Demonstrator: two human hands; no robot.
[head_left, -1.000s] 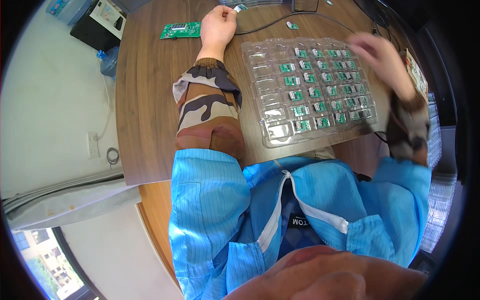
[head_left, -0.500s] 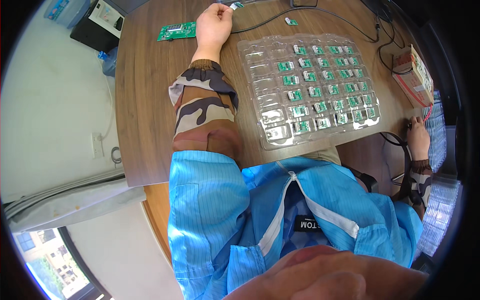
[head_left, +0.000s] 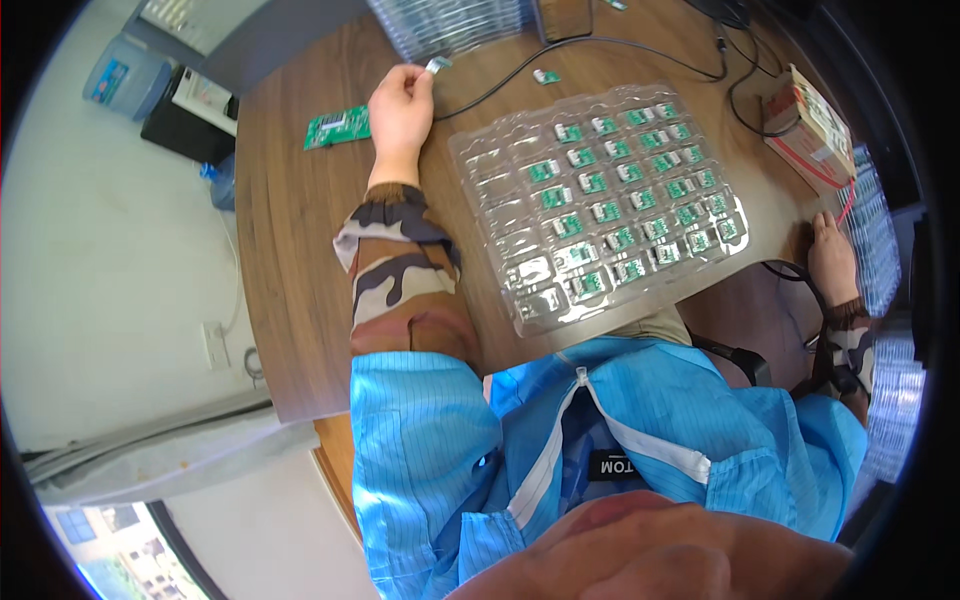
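My left hand (head_left: 402, 110) is closed in a pinch on a small green circuit board (head_left: 439, 65) with a white connector, held above the far left of the table. Beside that hand lies a larger green circuit board (head_left: 338, 128) with a display, partly behind the fingers. A clear plastic blister tray (head_left: 505, 215) is right of my left forearm, several small green boards in its pockets; its left-hand pockets hold none. My right hand (head_left: 833, 262) is at the table's right edge, fingers drawn together below a red wire (head_left: 848, 203); what they hold, if anything, is hidden.
A loose small board (head_left: 546, 76) lies beyond the tray. A black cable (head_left: 620, 42) curves across the table's far side. At right stands a cardboard box (head_left: 808, 130). Stacked clear trays (head_left: 455, 25) stand at the back, with more (head_left: 868, 235) at far right.
The view has shifted, bringing the stacked trays at the back into sight. My left hand keeps its pinch on the small board. My right hand stays by the table edge, its fingers slightly repositioned.
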